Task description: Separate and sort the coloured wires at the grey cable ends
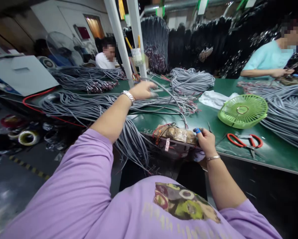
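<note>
The purple shirt (94,205) with its printed patch (183,200) fills the bottom of the view, and both bare forearms stretch out from it over the green counter (275,154). The right hand (206,142) sits at the counter's near edge, one fingertip wrapped in blue tape (197,130), with a thin bracelet (212,158) at the wrist. Its fingers curl against the end of a brown taped block (178,134) that lies on the edge with red wires looped at its left end; whether they pinch anything I cannot tell. The left hand (144,90), a metal watch (129,96) on its wrist, reaches far forward, and its fingers are closed over a grey cable (175,100). This cable arcs from that grip back down toward the block, ending just beside the right hand. Under the left forearm a large heap of grey cables (89,108) spreads across the counter and spills over its near edge. To the right of the block lie red-handled scissors (244,141), with a small green fan (243,111) face up behind them and a white cloth (213,99) beyond that. Another coil of grey cable (191,81) rests farther back. Across the counter sit a person in a white shirt (104,60) and a person in a pale teal shirt (268,58).
</note>
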`<state>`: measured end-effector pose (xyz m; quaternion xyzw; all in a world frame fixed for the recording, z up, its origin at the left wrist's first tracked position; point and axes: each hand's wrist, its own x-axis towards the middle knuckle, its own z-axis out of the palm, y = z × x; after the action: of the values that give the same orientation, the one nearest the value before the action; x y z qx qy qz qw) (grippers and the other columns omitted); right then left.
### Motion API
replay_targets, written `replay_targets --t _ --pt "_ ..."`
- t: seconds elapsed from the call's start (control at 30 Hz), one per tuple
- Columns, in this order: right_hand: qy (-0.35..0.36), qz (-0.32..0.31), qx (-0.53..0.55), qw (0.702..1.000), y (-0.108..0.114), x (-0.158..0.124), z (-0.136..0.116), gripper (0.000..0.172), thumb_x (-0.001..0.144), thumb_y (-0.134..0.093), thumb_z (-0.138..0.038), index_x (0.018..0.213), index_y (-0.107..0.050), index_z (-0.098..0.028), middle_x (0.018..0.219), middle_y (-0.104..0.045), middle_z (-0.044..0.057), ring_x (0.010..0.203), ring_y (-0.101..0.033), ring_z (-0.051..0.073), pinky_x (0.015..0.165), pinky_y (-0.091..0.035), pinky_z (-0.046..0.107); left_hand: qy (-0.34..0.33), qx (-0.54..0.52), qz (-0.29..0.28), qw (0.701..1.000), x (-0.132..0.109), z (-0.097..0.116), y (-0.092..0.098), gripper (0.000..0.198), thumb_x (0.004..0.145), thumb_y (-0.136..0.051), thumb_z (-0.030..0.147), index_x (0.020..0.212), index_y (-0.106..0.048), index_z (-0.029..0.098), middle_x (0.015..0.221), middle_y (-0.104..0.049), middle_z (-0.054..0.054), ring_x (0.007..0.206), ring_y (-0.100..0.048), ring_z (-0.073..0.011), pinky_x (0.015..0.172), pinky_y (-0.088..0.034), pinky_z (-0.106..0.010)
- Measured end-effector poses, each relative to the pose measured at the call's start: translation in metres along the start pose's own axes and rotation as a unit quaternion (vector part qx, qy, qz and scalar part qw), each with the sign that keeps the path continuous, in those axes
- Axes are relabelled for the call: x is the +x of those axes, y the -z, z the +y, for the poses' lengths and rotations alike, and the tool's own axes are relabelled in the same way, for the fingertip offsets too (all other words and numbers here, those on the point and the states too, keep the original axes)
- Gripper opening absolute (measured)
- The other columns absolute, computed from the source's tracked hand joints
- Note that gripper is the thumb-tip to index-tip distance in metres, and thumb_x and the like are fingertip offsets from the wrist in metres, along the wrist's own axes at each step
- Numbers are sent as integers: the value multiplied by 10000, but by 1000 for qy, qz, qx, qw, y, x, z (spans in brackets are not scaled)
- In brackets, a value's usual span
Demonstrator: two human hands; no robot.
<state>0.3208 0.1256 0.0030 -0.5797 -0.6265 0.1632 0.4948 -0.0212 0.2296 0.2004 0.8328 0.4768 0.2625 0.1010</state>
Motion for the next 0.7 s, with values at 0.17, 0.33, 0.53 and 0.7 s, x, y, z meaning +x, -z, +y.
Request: replay_targets --t 0.17,0.33,0.53,0.7 --pt "2 11 14 1000 1 0 -1 368 812 -554 -488 660 -643 -165 546 -536 -9 554 -437 131 553 -340 258 -80 49 -234 968 -11 65 -52 189 716 -715 323 673 -675 144 502 -517 31 508 -416 -100 575 -313 -269" --pt "-10 2 52 999 1 1 0 345 789 -567 -472 635 -621 -168 549 -509 -17 555 -424 123 542 -331 251 -166 -102 -202 960 -48 97 -58 261 821 -641 383 775 -653 127 612 -583 3 548 -479 -99 571 -361 -246" --pt "-24 -1 57 998 0 1 3 331 791 -570 -465 655 -626 -169 539 -486 -33 548 -415 116 542 -327 248 -188 -14 -105 976 -130 127 -60 279 918 -531 389 912 -669 147 774 -671 -50 668 -587 -129 632 -429 -236" --pt "-16 11 35 999 1 1 2 306 785 -587 -443 675 -652 -165 575 -551 -20 573 -464 125 562 -353 254 -109 -17 -2 994 -202 129 -95 315 916 -540 429 1042 -691 182 803 -698 -62 751 -643 -167 675 -462 -256"
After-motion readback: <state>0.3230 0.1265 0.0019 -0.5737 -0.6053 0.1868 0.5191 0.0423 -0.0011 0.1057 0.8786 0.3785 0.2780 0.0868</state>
